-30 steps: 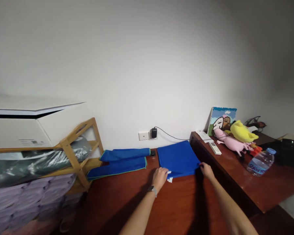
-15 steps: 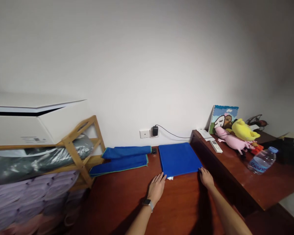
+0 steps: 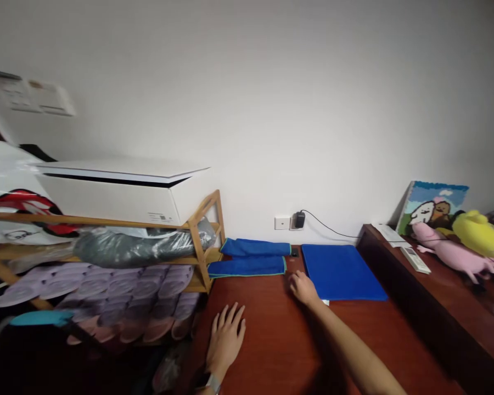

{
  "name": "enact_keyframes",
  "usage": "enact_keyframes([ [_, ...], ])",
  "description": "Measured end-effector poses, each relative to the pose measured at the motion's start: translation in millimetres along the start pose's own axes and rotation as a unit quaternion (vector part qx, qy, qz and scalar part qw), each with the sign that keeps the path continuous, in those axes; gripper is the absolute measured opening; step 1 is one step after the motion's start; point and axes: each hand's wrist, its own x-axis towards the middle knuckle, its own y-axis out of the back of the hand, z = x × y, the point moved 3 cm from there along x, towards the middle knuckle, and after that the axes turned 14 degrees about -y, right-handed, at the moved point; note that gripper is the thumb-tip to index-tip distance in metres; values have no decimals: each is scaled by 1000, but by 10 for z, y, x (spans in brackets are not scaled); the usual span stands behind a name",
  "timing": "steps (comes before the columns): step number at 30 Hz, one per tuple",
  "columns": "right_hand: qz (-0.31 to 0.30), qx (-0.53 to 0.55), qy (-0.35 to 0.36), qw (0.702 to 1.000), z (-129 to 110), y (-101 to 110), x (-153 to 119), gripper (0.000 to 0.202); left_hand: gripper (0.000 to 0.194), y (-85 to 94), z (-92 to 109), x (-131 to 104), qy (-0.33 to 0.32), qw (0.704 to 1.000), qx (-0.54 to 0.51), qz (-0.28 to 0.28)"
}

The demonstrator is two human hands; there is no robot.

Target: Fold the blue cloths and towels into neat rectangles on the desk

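Note:
My left hand [image 3: 227,336] is open, fingers spread over the brown tabletop [image 3: 267,323], below the folded cloths. It wears a watch with a dark face. Over the table between the cloths, my right hand [image 3: 302,287] has its fingers curled in, with nothing visible in them. Just right of it, a blue cloth [image 3: 343,271] lies flat as a neat square, a small white tag showing at its near edge. Two folded strips of blue cloth with green edging, a far one [image 3: 255,248] and a near one [image 3: 249,266], lie against the wall side, left of the right hand.
At left stands a wooden rack [image 3: 200,247] with a white box [image 3: 119,192], a plastic-wrapped grey bundle [image 3: 140,247] and purple slippers [image 3: 119,280]. A black charger [image 3: 299,220] is plugged into the wall. A raised ledge at right holds a remote [image 3: 415,259] and plush toys [image 3: 448,252].
The view has swung left. Both hands have left the near corners of the square cloth: the left moved back left over the table, the right crossed leftward past the cloth's left edge.

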Motion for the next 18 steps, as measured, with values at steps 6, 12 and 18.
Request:
enact_keyframes([
  [6, -40, -17, 11, 999, -529, -156, 323, 42, 47, 41, 36, 1, -4, 1000, -7, 22],
  [12, -54, -23, -7, 998, -614, -213, 36, 26, 46, 51, 46, -4, -8, 999, -10, 31],
  [18, -93, 5, -5, 996, -674, -454, -1057, 14, 37, 316, 120, 92, -30, 998, -27, 55],
])
